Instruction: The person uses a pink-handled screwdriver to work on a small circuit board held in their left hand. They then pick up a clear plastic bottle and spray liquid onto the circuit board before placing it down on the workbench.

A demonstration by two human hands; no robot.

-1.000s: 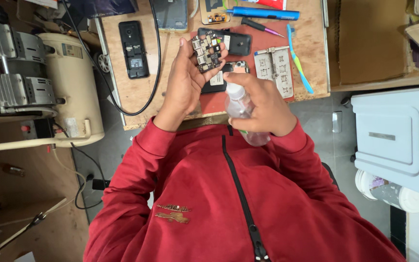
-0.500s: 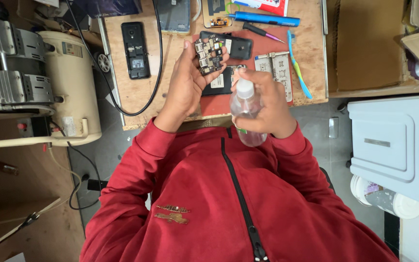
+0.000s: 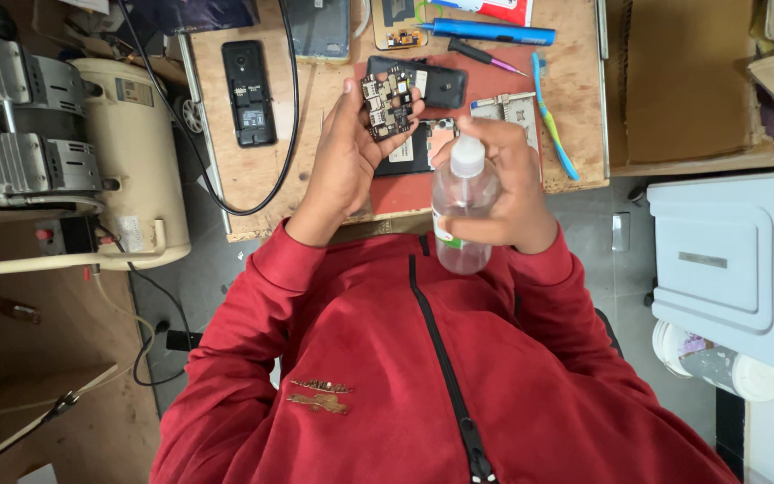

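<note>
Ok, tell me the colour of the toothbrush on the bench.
Light blue toothbrush, head view.

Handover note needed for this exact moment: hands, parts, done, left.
Left hand: holds a small circuit board up over the wooden bench.
Right hand: gripping a clear plastic bottle with a white cap, cap end beside the board.
On the bench: opened black phone body, toothbrush, screwdriver, another black phone.
Done: board is out of the phone.
Left: no liquid visible on the board; toothbrush untouched.

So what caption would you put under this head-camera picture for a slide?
Left hand holds a small circuit board while the right hand grips a clear plastic bottle above a cluttered wooden workbench.
</note>
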